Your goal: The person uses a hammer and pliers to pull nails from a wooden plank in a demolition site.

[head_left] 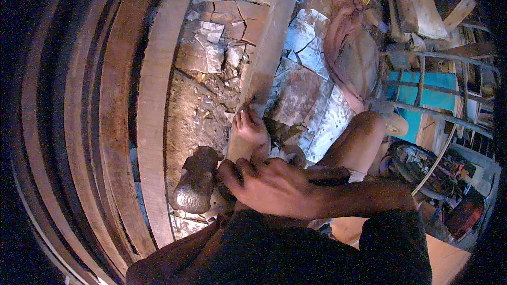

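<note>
Your right grip [272,186] is closed round the handle of a hammer [191,192], knuckles up; the metal head sticks out to the left of the near end of the wooden beam [270,42], the landmark here. Your left grip [250,128] sits on that beam, nearer its near end, fingers curled in and narrow; can't tell whether they pinch something small or just press on the wood. The hammer head is apart from the left fingers.

Containers: a brownish-pink sack-like bundle [338,34] lies right of the beam, contents hidden. Farther right of the beam, a barred rack [421,82] has a teal panel [446,85] behind its bars. Below the rack, still right of the beam, there's a dark round tangle [414,166], kind unclear, and a reddish block [467,214].

Left of the beam, a pale long board [158,74] runs roughly alongside, with a brown board [117,100] beyond it. Broken floor pieces [259,26] flank the beam on both sides, bluish-white ones [309,39] to its right. Your bare knee [364,129] is right of the beam.
</note>
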Motion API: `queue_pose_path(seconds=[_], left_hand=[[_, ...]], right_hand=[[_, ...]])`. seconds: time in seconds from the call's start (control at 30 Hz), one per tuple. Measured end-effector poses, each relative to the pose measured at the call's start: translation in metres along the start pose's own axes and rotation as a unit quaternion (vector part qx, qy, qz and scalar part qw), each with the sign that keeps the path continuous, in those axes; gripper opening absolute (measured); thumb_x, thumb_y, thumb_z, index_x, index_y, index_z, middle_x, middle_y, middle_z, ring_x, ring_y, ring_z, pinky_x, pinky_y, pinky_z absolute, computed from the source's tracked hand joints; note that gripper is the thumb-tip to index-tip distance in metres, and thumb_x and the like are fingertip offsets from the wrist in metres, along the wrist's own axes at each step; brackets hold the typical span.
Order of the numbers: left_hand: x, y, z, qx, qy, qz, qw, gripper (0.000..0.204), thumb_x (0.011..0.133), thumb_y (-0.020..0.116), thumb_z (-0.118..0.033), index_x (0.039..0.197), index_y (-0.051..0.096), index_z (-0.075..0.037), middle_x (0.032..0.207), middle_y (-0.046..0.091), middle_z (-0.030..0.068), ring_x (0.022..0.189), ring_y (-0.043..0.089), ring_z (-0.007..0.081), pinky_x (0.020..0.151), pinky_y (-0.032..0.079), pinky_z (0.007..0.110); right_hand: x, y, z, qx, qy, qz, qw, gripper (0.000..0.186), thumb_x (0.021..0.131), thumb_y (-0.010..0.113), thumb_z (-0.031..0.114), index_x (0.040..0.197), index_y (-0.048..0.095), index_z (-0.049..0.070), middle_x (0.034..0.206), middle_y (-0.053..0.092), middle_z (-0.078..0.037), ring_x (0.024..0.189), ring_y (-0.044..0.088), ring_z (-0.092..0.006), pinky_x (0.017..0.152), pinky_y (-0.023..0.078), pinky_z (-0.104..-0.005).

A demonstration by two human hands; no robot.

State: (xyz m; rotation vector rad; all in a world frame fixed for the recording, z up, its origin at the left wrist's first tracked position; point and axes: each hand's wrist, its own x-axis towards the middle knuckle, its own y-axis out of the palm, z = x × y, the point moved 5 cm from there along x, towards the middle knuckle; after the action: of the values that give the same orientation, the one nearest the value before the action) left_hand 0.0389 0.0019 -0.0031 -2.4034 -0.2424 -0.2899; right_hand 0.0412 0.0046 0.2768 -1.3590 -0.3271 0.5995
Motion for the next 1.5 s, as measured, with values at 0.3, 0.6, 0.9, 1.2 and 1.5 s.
queue_pose_path(seconds=[0.3,0.6,0.9,1.2,1.5], left_hand=[[-0.016,0.034,0.019,-0.007,-0.025,0.018,1.0,0.032,0.085,0.054,-0.015,0.114,0.056,-0.001,0.105,0.062,0.0195,0.097,0.057,0.0378,0.086,0.045,0.047],[0.008,0.015,-0.01,0.039,0.025,0.061,0.997,0.025,0.087,0.052,-0.012,0.109,0.06,-0.003,0.105,0.064,0.0146,0.097,0.059,0.0318,0.086,0.044,0.044],[0.007,0.014,-0.021,0.018,-0.068,-0.012,0.997,0.023,0.087,0.054,-0.011,0.108,0.056,-0.002,0.097,0.065,0.0156,0.086,0.06,0.0336,0.079,0.044,0.046],[0.003,0.007,-0.01,0.006,-0.004,-0.022,1.0,0.028,0.087,0.055,-0.013,0.111,0.054,-0.001,0.096,0.064,0.0169,0.086,0.06,0.0364,0.08,0.044,0.046],[-0.022,0.032,0.031,0.057,0.082,0.028,0.995,0.034,0.086,0.054,-0.016,0.116,0.052,0.0,0.097,0.064,0.0173,0.09,0.059,0.0375,0.085,0.042,0.047]], right_hand=[[-0.009,0.094,-0.066,-0.013,0.138,0.191,0.972,0.026,0.086,0.052,0.017,0.109,0.054,0.006,0.085,0.066,-0.019,0.051,0.065,-0.0272,0.039,0.05,-0.0395],[-0.028,0.122,-0.081,0.026,0.135,0.207,0.969,0.03,0.083,0.053,0.015,0.11,0.051,0.002,0.065,0.064,-0.014,0.053,0.065,-0.0288,0.04,0.051,-0.0389],[-0.021,0.074,-0.054,0.063,0.083,0.082,0.991,0.039,0.082,0.053,0.015,0.119,0.048,0.003,0.07,0.062,-0.014,0.051,0.064,-0.0298,0.039,0.049,-0.0403],[-0.019,0.056,-0.046,0.14,0.099,0.048,0.984,0.027,0.083,0.052,0.013,0.107,0.049,-0.001,0.076,0.062,-0.017,0.052,0.064,-0.0302,0.041,0.051,-0.04],[-0.03,0.064,-0.06,0.172,0.159,0.154,0.96,0.027,0.084,0.053,0.016,0.105,0.047,0.0,0.079,0.062,-0.02,0.054,0.064,-0.0319,0.043,0.052,-0.0402]])
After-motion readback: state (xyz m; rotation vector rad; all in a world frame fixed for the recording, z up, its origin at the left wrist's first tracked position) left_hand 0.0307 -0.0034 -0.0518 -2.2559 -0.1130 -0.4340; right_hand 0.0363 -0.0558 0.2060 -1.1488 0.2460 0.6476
